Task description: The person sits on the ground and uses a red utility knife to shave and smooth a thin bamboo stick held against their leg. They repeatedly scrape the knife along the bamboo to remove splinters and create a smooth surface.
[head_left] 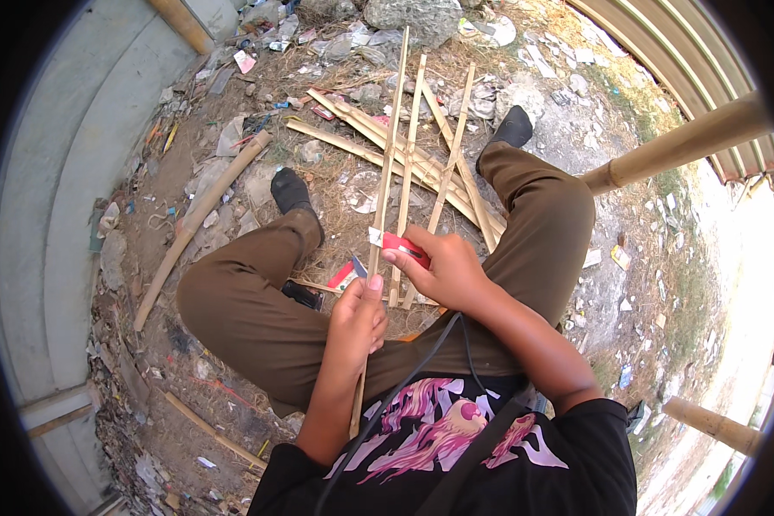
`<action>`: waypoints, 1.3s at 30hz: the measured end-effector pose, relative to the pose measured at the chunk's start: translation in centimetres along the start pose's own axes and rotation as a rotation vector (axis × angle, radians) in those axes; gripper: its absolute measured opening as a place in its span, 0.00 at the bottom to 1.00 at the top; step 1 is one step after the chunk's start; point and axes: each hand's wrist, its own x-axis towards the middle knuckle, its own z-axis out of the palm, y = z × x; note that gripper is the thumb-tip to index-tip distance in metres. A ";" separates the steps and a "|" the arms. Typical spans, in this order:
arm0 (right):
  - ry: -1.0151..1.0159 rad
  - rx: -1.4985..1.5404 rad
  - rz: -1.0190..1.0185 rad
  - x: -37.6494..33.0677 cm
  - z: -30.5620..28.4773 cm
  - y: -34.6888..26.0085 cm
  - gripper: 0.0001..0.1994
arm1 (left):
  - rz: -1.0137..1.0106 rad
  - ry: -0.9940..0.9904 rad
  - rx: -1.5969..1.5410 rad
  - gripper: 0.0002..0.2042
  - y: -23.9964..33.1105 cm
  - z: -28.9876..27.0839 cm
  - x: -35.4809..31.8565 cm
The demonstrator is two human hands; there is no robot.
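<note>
I sit on the ground with my knees spread. My left hand [359, 316] is closed around a long thin bamboo strip [390, 138] that runs up and away from me between my legs. My right hand [443, 265] grips a red-handled knife [403, 248], and its small blade [359, 267] rests against the strip just above my left thumb. Two more bamboo strips [410, 146] lean side by side to the right of the held one, with their lower ends near my right hand.
Split bamboo slats [361, 129] lie crossed on the dirt beyond my feet. A thick bamboo pole [199, 215] lies to the left, another [679, 142] slants at right. Litter and stones cover the ground; a grey wall [69, 198] curves along the left.
</note>
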 end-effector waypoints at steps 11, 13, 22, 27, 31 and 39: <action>-0.366 0.544 0.270 1.2 -0.6 0.7 0.24 | 0.150 0.068 0.150 0.15 -1.8 -0.5 0.6; -0.548 0.698 0.209 1.2 -1.8 0.5 0.24 | 0.213 0.102 0.237 0.16 -2.5 -0.9 1.3; -0.161 0.542 0.327 2.3 0.4 2.0 0.18 | 0.372 0.183 0.650 0.16 -2.8 0.8 1.1; -0.187 1.364 0.693 2.9 -3.4 1.9 0.16 | 0.161 0.012 0.398 0.16 -1.8 0.7 0.6; 0.277 2.071 0.175 4.2 -11.3 7.1 0.16 | 0.004 0.128 0.172 0.16 -1.5 -1.1 0.9; 0.165 0.867 0.539 3.7 -7.1 2.8 0.29 | 0.045 -0.006 0.105 0.16 -0.1 -0.1 -0.6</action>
